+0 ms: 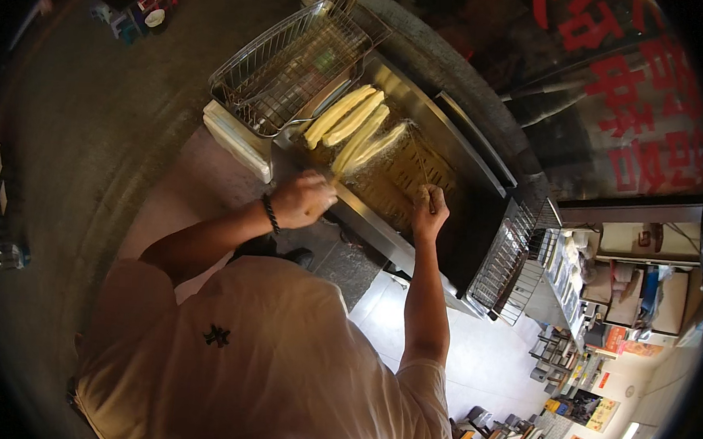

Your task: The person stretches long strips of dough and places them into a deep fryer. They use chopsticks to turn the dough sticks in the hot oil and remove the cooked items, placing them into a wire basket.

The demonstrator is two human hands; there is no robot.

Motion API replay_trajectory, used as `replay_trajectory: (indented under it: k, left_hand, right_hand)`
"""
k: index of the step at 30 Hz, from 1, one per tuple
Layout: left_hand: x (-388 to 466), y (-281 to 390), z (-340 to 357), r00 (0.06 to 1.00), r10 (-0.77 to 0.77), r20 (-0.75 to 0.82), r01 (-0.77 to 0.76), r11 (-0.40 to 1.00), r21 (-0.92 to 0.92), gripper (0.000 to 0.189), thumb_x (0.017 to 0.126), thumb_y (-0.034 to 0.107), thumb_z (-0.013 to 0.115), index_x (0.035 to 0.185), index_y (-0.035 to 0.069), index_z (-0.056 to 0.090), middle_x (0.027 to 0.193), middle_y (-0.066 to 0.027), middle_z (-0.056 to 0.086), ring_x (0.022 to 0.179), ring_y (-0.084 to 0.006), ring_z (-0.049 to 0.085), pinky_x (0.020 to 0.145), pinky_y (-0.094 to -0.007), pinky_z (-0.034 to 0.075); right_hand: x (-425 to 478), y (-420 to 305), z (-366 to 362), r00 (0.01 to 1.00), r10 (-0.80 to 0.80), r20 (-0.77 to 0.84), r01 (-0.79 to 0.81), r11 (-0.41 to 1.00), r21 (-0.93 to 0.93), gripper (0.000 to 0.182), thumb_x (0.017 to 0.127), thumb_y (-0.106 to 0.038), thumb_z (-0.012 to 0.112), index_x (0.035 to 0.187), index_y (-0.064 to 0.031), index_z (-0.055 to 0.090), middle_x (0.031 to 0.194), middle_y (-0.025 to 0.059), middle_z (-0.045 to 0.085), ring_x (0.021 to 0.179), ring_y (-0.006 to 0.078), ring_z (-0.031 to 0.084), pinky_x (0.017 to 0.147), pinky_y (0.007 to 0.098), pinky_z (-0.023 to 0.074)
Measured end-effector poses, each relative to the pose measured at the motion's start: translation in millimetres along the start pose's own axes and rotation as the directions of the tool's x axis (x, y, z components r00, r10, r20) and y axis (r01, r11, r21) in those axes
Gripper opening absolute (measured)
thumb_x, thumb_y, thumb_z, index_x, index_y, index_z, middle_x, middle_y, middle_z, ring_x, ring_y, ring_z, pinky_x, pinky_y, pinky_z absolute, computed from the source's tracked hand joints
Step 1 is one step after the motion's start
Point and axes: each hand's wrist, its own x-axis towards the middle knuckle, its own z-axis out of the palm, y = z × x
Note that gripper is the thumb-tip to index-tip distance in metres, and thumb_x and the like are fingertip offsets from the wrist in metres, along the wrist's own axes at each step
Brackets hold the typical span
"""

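Several long pale-yellow dough sticks lie side by side in dark oil in a stainless-steel fryer. Foam surrounds the one furthest right. My left hand, with a dark braided bracelet at the wrist, is curled over the fryer's near edge, close to the lower ends of the dough sticks; blur hides whether anything is in its fingers. My right hand is above the oil, its fingers closed around a long thin stick that reaches toward the rightmost dough stick's upper end.
A wire basket stands at the fryer's left end, over a pale block-like container. At the right end are wire racks, with a counter beyond. A metal panel bearing red writing stands behind. Stools and tables fill the lower right.
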Motion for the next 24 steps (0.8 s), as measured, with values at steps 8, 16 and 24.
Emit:
replay_trajectory:
  k: [8, 16, 24]
  left_hand:
    - [-17.0, -44.2, -23.7, 0.977, -0.211, -0.015, 0.209, 0.955, 0.208, 0.024, 0.094, 0.022, 0.062, 0.104, 0.001, 0.067, 0.092, -0.0164, 0.065, 0.085, -0.0362, 0.063, 0.074, -0.0439, 0.052]
    - [-29.3, -57.9, -12.0, 0.939, -0.333, 0.09, 0.315, 0.934, 0.172, 0.026, 0.095, 0.024, 0.062, 0.106, 0.001, 0.067, 0.091, -0.0161, 0.065, 0.084, -0.0354, 0.063, 0.073, -0.0433, 0.052]
    - [-22.9, -47.6, -21.6, 0.964, -0.267, 0.01, 0.266, 0.963, 0.052, 0.028, 0.095, 0.024, 0.063, 0.106, -0.001, 0.066, 0.094, -0.0174, 0.066, 0.087, -0.0349, 0.065, 0.074, -0.0426, 0.052]
  right_hand:
    - [-36.1, -55.1, 55.5, 0.987, 0.035, 0.157, -0.063, 0.983, 0.175, 0.008, 0.094, -0.007, 0.061, 0.093, -0.0003, 0.064, 0.08, 0.0004, 0.057, 0.077, 0.0077, 0.051, 0.071, 0.0239, 0.0439]
    - [-46.7, -53.9, 68.7, 0.984, 0.062, 0.17, -0.076, 0.994, 0.079, 0.012, 0.094, -0.009, 0.057, 0.091, 0.0002, 0.063, 0.078, -0.0019, 0.059, 0.072, 0.008, 0.053, 0.066, 0.024, 0.0449]
    - [-54.2, -53.1, 87.9, 0.988, 0.105, 0.112, -0.112, 0.992, 0.058, 0.017, 0.094, -0.015, 0.059, 0.088, 0.0003, 0.064, 0.069, 0.0073, 0.057, 0.062, 0.0139, 0.053, 0.06, 0.0302, 0.0449]
